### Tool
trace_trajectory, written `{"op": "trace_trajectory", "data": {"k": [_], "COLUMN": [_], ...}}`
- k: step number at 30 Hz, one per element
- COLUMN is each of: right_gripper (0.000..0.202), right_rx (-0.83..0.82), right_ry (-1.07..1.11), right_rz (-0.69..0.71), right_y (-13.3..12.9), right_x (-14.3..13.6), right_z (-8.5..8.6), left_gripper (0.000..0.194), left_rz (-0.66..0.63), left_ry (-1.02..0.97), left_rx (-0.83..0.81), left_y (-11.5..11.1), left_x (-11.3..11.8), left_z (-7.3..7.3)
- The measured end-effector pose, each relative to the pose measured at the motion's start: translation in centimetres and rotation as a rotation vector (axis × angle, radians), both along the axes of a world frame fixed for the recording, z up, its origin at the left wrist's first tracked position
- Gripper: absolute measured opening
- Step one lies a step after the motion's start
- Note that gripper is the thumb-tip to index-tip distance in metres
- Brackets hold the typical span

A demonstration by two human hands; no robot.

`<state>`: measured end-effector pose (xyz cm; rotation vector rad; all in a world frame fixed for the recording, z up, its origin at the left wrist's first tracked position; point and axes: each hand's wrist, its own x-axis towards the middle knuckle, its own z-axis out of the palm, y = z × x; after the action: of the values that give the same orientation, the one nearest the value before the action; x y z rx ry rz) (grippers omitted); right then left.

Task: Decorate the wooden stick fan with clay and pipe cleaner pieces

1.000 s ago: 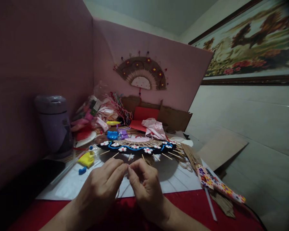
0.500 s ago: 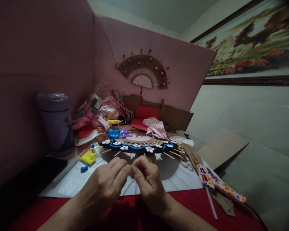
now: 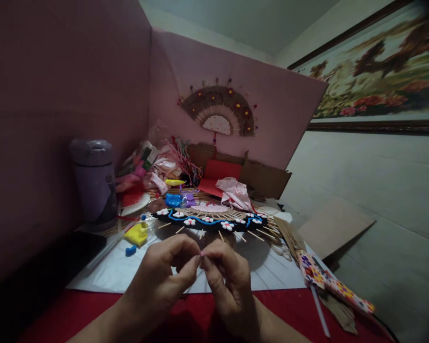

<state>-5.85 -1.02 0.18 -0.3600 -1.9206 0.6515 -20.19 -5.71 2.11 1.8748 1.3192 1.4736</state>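
Observation:
My left hand [image 3: 164, 274] and my right hand [image 3: 230, 281] meet at the fingertips above the white sheet [image 3: 121, 271]. Both are closed in a pinch on a tiny pink piece [image 3: 202, 254] between them. Just beyond lies a fan [image 3: 207, 224] with a black band, white flowers, a wavy blue line and wooden sticks pointing toward my hands. Yellow clay [image 3: 136, 233] and a small blue lump [image 3: 130, 250] rest on the sheet to the left of my left hand.
A purple tumbler [image 3: 95, 186] and a dark flat object [image 3: 75, 250] stand or lie at left. Behind are crumpled pink cloth [image 3: 234, 193], red card [image 3: 221, 171] and cardboard [image 3: 262, 176]. A flower-patterned bundle [image 3: 329, 278] lies right. Another fan [image 3: 225, 107] hangs on the pink panel.
The view has shifted slightly, so the scene sits a little further right. My left hand's fingers have changed from lying close together to an arched pinch, and the pink piece now shows.

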Motion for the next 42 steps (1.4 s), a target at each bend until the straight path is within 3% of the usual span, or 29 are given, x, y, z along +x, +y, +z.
{"op": "trace_trajectory", "data": {"k": [3, 6, 11, 16, 24, 32, 37, 42], "right_gripper": [0.012, 0.015, 0.015, 0.012, 0.02, 0.029, 0.029, 0.026], "right_rx": [-0.145, -0.433, -0.96, -1.199, -1.233, -1.11, -0.905, -0.703], "right_ry": [0.043, 0.136, 0.294, 0.284, 0.234, 0.204, 0.193, 0.208], "right_rz": [0.054, 0.161, 0.524, 0.726, 0.743, 0.661, 0.533, 0.394], "right_y": [-0.2, -0.2, 0.3, 0.9, 1.2, 1.2, 1.1, 1.5], "right_x": [-0.2, -0.6, -0.8, -0.7, -0.6, -0.9, -1.1, -1.4], "right_z": [-0.2, -0.5, -0.4, 0.1, 0.4, -0.1, -0.2, 0.8], "left_gripper": [0.018, 0.025, 0.02, 0.01, 0.01, 0.01, 0.013, 0.014], "left_rz": [-0.104, -0.144, -0.265, -0.342, -0.253, -0.174, -0.208, -0.117], "left_ry": [-0.342, -0.517, -0.586, -0.596, -0.495, -0.258, -0.336, -0.415], "left_rx": [-0.256, -0.372, -0.381, -0.3, -0.24, -0.051, -0.088, -0.061], "left_y": [0.1, 0.6, 1.0, 0.7, 0.4, 0.2, 0.9, 2.3], "left_x": [0.1, 0.0, -0.5, -0.6, -0.6, -0.4, -0.3, -0.3], "left_z": [0.0, -0.1, -0.3, -0.2, -0.1, 0.6, 0.0, 0.7]}}
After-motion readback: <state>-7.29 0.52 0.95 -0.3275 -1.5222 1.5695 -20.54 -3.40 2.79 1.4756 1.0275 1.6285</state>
